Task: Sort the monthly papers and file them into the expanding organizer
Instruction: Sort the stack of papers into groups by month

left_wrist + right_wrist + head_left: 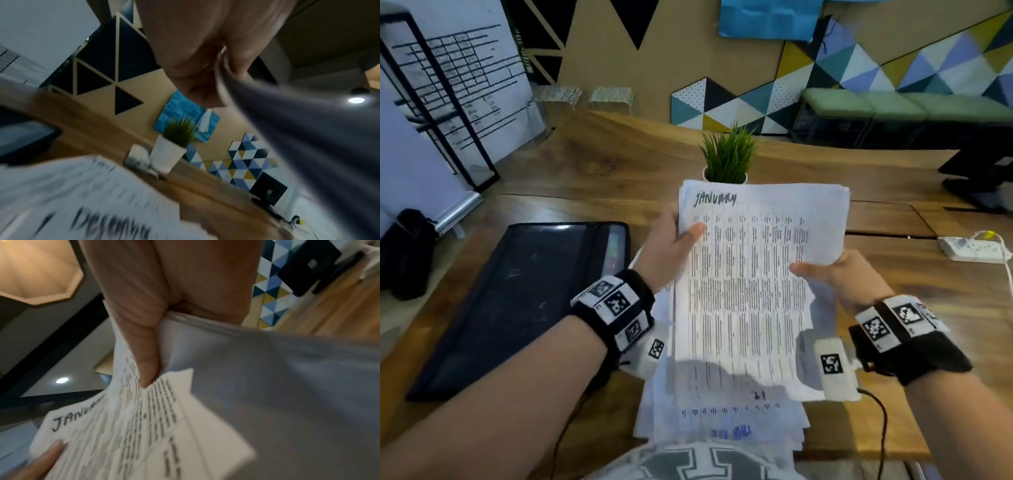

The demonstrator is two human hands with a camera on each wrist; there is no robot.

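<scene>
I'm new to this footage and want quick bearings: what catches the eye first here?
A white printed sheaf headed JANUARY, held up mid-frame by the left hand and right hand. Below it lies a loose pile of white papers; to the left, a black expanding organizer rests on the wooden table.

From my head view, the January sheets [750,274] cover most of the paper stack [722,421] on the desk's near edge and the pot of the plant [727,154]. I can't read their printed columns. My left hand [671,246] and right hand [839,270] hide their fingers behind the sheets. The organizer [517,301] shows blurred tabs. Both wrist views smear with motion.
</scene>
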